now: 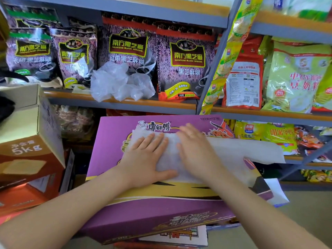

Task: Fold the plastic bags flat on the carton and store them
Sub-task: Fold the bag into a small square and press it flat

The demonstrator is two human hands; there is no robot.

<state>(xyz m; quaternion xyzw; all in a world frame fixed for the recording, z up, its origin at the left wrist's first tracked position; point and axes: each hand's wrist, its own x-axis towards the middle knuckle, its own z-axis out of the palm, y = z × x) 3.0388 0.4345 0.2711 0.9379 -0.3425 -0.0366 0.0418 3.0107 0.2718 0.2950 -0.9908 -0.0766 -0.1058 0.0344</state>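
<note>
A white translucent plastic bag lies spread flat on top of a purple carton, its right end hanging past the carton's right edge. My left hand presses flat on the bag's left part with straight fingers. Beside it, my right hand also lies flat on the bag, a ring on one finger. A crumpled heap of clear plastic bags sits on the shelf above the carton, in front of the dark sesame packets.
Shelves packed with food packets rise behind and to the right. A brown cardboard box marked 5kg stands at the left, close to the carton. More cartons are stacked beneath the purple one. Bare floor shows at the lower right.
</note>
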